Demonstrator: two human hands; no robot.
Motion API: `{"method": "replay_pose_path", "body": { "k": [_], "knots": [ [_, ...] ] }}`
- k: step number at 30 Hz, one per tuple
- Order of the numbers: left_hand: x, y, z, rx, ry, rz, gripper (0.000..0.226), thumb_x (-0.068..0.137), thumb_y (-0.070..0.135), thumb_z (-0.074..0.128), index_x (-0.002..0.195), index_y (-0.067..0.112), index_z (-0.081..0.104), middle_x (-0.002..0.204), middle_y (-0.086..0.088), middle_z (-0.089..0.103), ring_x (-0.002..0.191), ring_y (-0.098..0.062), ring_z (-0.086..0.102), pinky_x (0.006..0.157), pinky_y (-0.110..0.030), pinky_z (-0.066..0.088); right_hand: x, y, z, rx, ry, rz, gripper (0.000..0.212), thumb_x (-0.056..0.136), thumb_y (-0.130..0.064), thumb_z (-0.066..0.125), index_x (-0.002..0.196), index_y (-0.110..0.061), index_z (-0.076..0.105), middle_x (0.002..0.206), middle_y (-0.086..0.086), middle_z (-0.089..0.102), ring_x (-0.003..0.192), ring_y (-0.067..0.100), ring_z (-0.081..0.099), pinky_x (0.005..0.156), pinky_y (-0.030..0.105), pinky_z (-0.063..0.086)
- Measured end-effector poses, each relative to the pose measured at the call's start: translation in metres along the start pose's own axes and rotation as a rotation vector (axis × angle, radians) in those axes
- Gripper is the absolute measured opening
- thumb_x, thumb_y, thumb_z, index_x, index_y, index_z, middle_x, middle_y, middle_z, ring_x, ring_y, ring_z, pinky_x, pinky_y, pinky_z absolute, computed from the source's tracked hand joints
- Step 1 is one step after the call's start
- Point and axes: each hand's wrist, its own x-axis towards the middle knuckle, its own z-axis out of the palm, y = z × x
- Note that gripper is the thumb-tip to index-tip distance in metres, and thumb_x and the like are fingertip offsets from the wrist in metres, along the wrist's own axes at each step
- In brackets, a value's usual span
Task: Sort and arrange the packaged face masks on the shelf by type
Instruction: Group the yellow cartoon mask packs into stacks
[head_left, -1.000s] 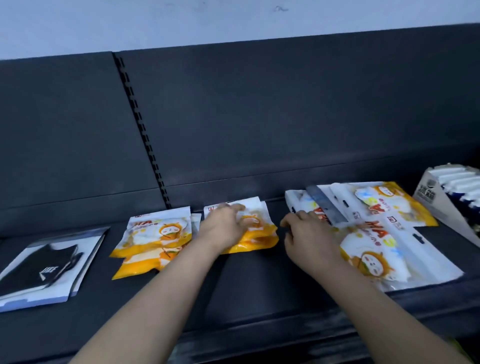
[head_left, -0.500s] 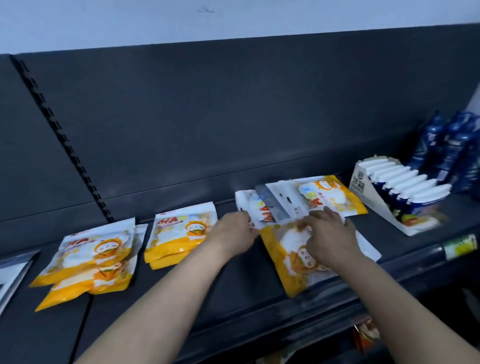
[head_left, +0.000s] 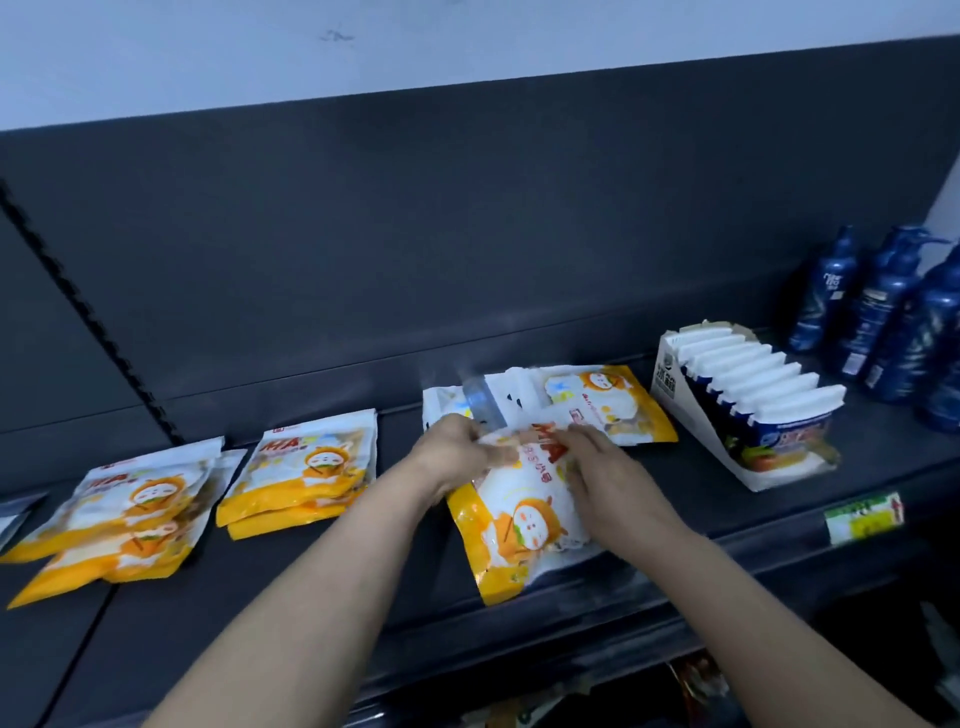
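While the left hand (head_left: 457, 453) pinches the top edge of an orange-and-white face mask packet (head_left: 522, 525) with curled fingers, the right hand (head_left: 609, 483) lies on the same packet with its fingers stretched fairly straight across the red lettering, pressing on it. This packet rests tilted at the front of the dark shelf (head_left: 291, 587), its orange bottom corner reaching the shelf lip. Just behind it, and partly under the hands, lies a loose pile of mask packets (head_left: 608, 400), overlapping one another. Left of the arms sit two small stacks of the same orange packets, one near (head_left: 304, 478) and one further left (head_left: 130, 512). To the right stands a cardboard display carton (head_left: 670, 374) of white-topped pouches, with blue pump bottles (head_left: 883, 312) beyond it and a green price tag (head_left: 863, 517) on the shelf edge.
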Motion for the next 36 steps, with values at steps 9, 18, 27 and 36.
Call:
{"method": "replay_pose_path", "body": {
  "k": [9, 18, 27, 36],
  "knots": [
    [-0.013, -0.033, -0.058, -0.318, 0.575, -0.049, 0.041, 0.084, 0.049, 0.060, 0.076, 0.010, 0.055, 0.075, -0.013, 0.067, 0.073, -0.036, 0.065, 0.070, -0.051, 0.054, 0.040, 0.013, -0.001, -0.269, -0.093, 0.318, 0.053, 0.090, -0.018, 0.042, 0.141, -0.018, 0.029, 0.146, 0.012, 0.032, 0.135, 0.039, 0.025, 0.107, 0.049, 0.027],
    [-0.009, -0.023, -0.045, -0.379, 0.792, -0.021, 0.040, 0.083, 0.050, 0.060, 0.070, 0.016, 0.043, 0.071, -0.011, 0.062, 0.062, -0.033, 0.056, 0.056, -0.046, 0.045, 0.044, 0.013, 0.004, -0.282, 0.023, 0.140, 0.038, 0.092, -0.028, 0.045, 0.130, -0.024, 0.046, 0.138, 0.003, 0.044, 0.128, 0.028, 0.037, 0.100, 0.044, 0.033],
    [-0.006, -0.011, -0.017, -0.510, 0.771, -0.017, 0.028, 0.093, 0.034, 0.060, 0.079, 0.012, 0.049, 0.080, -0.004, 0.063, 0.071, -0.021, 0.061, 0.056, -0.032, 0.048, 0.053, 0.037, -0.007, -0.132, -0.066, 0.201, 0.073, 0.086, -0.055, 0.053, 0.144, -0.020, 0.027, 0.151, 0.010, 0.028, 0.140, 0.032, 0.023, 0.108, 0.050, 0.025],
    [-0.014, -0.012, -0.009, -0.496, 0.780, -0.063, 0.028, 0.091, 0.039, 0.061, 0.080, 0.015, 0.051, 0.090, -0.008, 0.068, 0.085, -0.028, 0.067, 0.076, -0.049, 0.057, 0.053, 0.034, -0.006, -0.090, -0.321, 0.212, 0.114, 0.057, -0.074, 0.069, 0.145, -0.020, 0.022, 0.145, 0.005, 0.040, 0.131, 0.025, 0.040, 0.098, 0.041, 0.041]
  ]
}}
